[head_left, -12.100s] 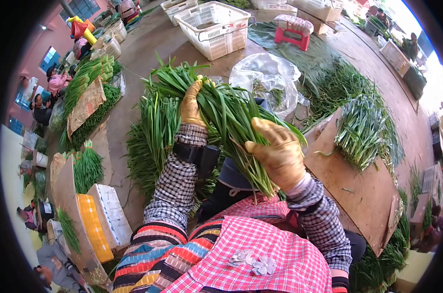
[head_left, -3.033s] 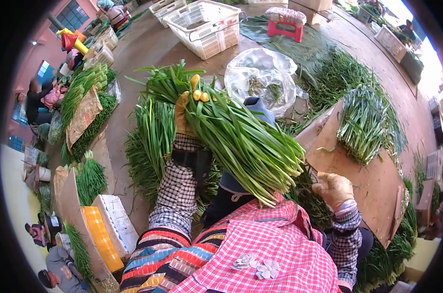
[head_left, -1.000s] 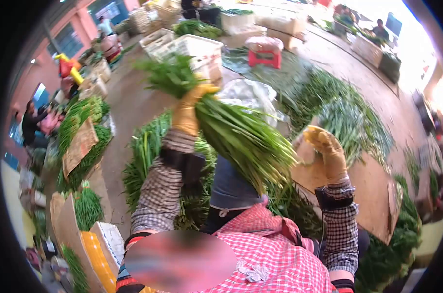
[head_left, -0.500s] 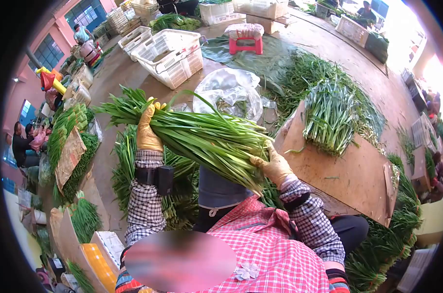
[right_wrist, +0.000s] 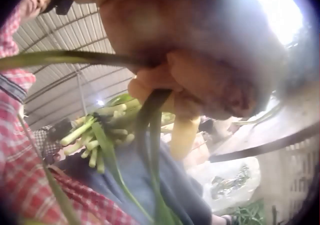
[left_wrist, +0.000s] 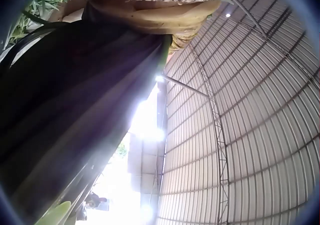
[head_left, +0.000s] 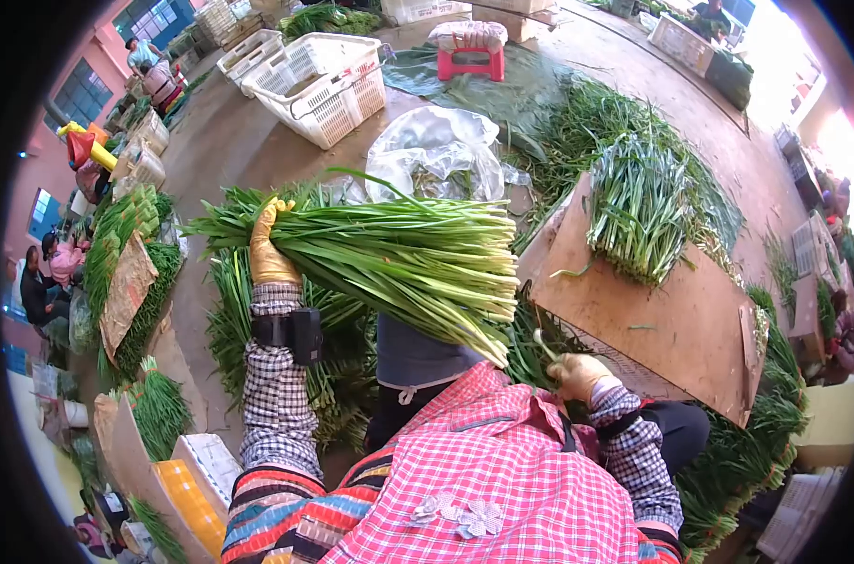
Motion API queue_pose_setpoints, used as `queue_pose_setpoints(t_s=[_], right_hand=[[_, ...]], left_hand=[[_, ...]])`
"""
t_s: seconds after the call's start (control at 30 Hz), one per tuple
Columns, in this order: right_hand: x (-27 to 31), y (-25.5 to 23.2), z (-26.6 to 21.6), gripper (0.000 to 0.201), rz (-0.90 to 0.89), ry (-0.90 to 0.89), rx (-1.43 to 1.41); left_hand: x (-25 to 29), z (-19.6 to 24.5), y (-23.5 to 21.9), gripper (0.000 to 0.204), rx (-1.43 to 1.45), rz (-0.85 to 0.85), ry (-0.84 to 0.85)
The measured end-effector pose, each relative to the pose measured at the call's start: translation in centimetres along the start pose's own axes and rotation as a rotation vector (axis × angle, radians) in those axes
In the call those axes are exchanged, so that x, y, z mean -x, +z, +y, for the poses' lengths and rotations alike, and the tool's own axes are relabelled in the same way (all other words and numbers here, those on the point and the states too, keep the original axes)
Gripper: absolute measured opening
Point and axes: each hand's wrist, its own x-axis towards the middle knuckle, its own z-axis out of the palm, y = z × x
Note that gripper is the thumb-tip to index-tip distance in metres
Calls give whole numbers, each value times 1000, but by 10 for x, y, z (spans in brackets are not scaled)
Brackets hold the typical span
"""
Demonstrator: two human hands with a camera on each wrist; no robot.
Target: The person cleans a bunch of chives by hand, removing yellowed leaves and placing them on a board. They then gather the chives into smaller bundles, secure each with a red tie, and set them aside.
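A thick bunch of long, flat-leaved green stalks lies across in front of my body, its pale cut ends to the right. My gloved left hand grips it near the leafy end. Dark leaves of this bunch fill much of the left wrist view, below the glove. My gloved right hand is low on the right, apart from the bunch, pinching a loose green stalk with a whitish end. In the right wrist view, green blades pass between its fingers, and the bunch's cut ends appear behind.
More greens stand beside my left knee. A brown board on the right bears another pile of stalks. Ahead are a clear plastic bag, a white crate and a red stool. Cartons stand at left.
My right hand has left the bunch's cut ends and moved down, now with a loose stalk. The bunch has turned more level, still in my left hand, and is fuller than twelve seconds ago.
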Motion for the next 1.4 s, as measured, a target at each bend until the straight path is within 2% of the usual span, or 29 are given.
queue_pose_setpoints(t_s=[0.03, 0.13, 0.17, 0.2, 0.27, 0.33, 0.37, 0.47, 0.5, 0.53, 0.6, 0.7, 0.73, 0.8, 0.9, 1.0, 1.03, 1.13, 1.17, 1.3, 1.4], right_hand=[[10, -1, -9, 49, 3, 21, 86], [11, -4, -23, 48, 320, -207, -99], [4, -10, -32, 53, 257, -301, -197], [-6, -7, -34, 50, 228, -431, -308], [-4, 3, -65, 42, 164, -443, -676], [-12, 9, -79, 32, 231, -576, -552], [-16, 14, -81, 27, 245, -501, -603], [-29, 16, -50, 23, 374, -534, -253], [-24, 13, -43, 25, 446, -440, -53], [-25, 11, -30, 28, 380, -263, 116], [-15, 9, -15, 37, 120, 82, 427], [3, 10, -12, 42, 338, -114, 92], [-8, 11, -9, 50, 299, -179, -227], [-11, 3, -23, 46, 400, -382, -433], [-5, -5, -59, 43, 342, -527, -675], [-15, 5, -72, 38, 550, -543, -895], [-9, 2, -72, 28, 689, -551, -702], [4, -3, -86, 22, 423, -446, -636], [3, 5, -101, 17, 446, -473, -916], [0, -3, -121, 16, 288, -432, -886], [-12, 6, -91, 16, 372, -505, -847]], left_hand=[[0, -2, -1, 19, 0, -4, 4], [3, -4, -5, 19, -1, 3, -21], [5, -3, -4, 19, -4, 10, -37], [6, -3, -2, 18, -8, 15, -52], [8, -4, 0, 18, -4, 7, -18], [8, -7, -1, 18, 11, 14, -9], [7, -7, -3, 18, 22, 24, -16], [6, -6, -10, 17, 37, 27, -22], [6, -6, -12, 17, 42, 24, -24], [5, -6, -16, 17, 46, 26, -37], [4, -7, -20, 17, 56, 29, -64], [3, -11, -19, 17, 46, 59, -63], [5, -11, -18, 17, 40, 71, -63], [7, -11, -16, 17, 21, 70, -60], [7, -12, -14, 17, 21, 41, -46], [7, -11, -16, 17, 49, 40, -61], [7, -11, -17, 17, 66, 41, -69], [12, -11, -18, 18, 30, 65, -27], [12, -11, -19, 18, 32, 50, -13], [14, -11, -15, 18, 55, 64, -27], [16, -8, -10, 20, 106, 87, -97]])
